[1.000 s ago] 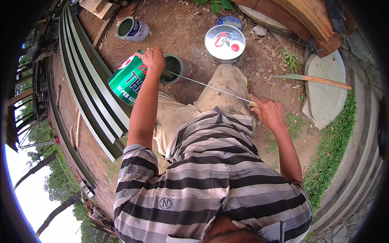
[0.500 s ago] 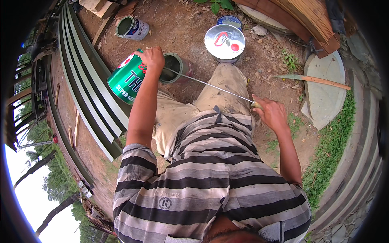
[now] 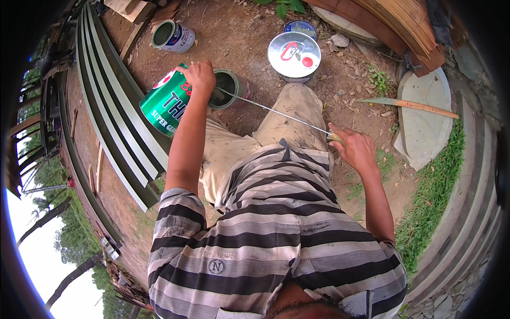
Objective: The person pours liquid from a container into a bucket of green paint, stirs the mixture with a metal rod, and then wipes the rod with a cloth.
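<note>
My left hand [image 3: 198, 76] is closed on the top end of a green metal can [image 3: 166, 106] with red and white print. That can leans toward an open paint can [image 3: 230, 80] on the ground between my legs, which has dark greenish paint inside. The fingers of my right hand [image 3: 355, 146] wrap around the yellowish handle of a long thin metal rod [image 3: 276, 112]. Across my right thigh the rod slants, its far end inside the open paint can. My left hand and the green can hide whether anything is pouring.
Another open paint can [image 3: 173, 36] stands at the far left. Ahead is a lidded can [image 3: 294, 56] with a blue-rimmed lid [image 3: 301, 28] behind it. Long metal sheets [image 3: 119, 95] lie left. At right, a wooden-handled blade [image 3: 409, 103] rests over a stone slab [image 3: 423, 127].
Almost nothing differs. My right hand and the rod's handle have shifted very slightly; the green can stays tilted in my left hand.
</note>
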A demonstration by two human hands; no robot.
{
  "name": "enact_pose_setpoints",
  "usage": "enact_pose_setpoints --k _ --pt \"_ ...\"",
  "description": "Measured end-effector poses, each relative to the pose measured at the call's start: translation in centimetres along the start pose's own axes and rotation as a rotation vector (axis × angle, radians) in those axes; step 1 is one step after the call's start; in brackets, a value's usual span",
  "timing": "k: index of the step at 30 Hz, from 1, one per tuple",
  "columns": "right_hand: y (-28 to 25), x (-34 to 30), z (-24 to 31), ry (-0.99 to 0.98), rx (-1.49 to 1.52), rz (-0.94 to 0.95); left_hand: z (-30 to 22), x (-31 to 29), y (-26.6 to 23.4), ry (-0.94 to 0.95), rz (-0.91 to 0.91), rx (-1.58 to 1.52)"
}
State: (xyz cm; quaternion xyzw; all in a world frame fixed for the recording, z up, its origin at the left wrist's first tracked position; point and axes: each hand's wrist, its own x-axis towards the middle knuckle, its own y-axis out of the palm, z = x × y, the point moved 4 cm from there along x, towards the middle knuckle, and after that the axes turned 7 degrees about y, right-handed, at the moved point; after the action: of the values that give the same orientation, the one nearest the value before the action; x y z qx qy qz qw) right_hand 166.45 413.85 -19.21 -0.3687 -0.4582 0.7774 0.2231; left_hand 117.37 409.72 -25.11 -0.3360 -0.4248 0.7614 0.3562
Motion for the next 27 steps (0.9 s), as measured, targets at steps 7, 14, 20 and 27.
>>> enact_pose_setpoints --k 7,14,20,27 --pt "0.39 0.23 0.23 -0.013 0.005 -0.002 0.01 -0.08 0.23 0.018 -0.042 0.013" --pt "0.43 0.28 0.26 -0.002 0.007 0.015 0.05 0.00 0.35 0.019 -0.035 0.005" --pt "0.43 0.15 0.14 -0.006 0.013 -0.005 0.12 -0.02 0.43 0.022 -0.053 0.000" --pt "0.44 0.14 0.04 -0.014 0.013 -0.011 0.15 -0.05 0.42 0.018 -0.053 0.002"
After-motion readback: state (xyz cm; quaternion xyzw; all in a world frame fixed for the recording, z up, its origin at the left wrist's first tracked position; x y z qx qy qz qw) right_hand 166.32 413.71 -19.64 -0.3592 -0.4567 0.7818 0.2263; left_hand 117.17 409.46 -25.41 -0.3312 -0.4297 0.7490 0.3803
